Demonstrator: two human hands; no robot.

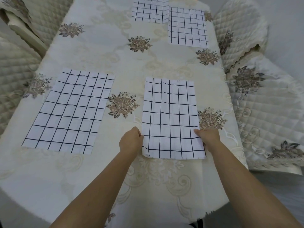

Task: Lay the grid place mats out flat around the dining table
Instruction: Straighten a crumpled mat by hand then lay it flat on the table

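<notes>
Four rectangular place mats of thin white cloth, printed with a dark grid of thin lines, lie on the table (102,162). A cream tablecloth (115,51) covers the table; it has a smooth sheen, pale scroll patterns and brown flower bunches.

The nearest mat (171,119) lies toward the right edge of the table, its long sides pointing away from the person. It is mostly flat, with soft waves in the cloth and its near left corner a little rounded up. The left hand (130,140) holds the mat's left side near the near end, with the fingers curled at the edge. The right hand (208,137) holds the right side opposite, the thumb on top of the cloth and the other fingers bent at the edge.

A second mat (69,111) lies flat by the left edge, slightly turned. Two more mats (150,9) (187,27) lie just beside each other at the far right corner.

Chairs (238,30) with quilted cream covers and scalloped hems stand along both long sides.
</notes>
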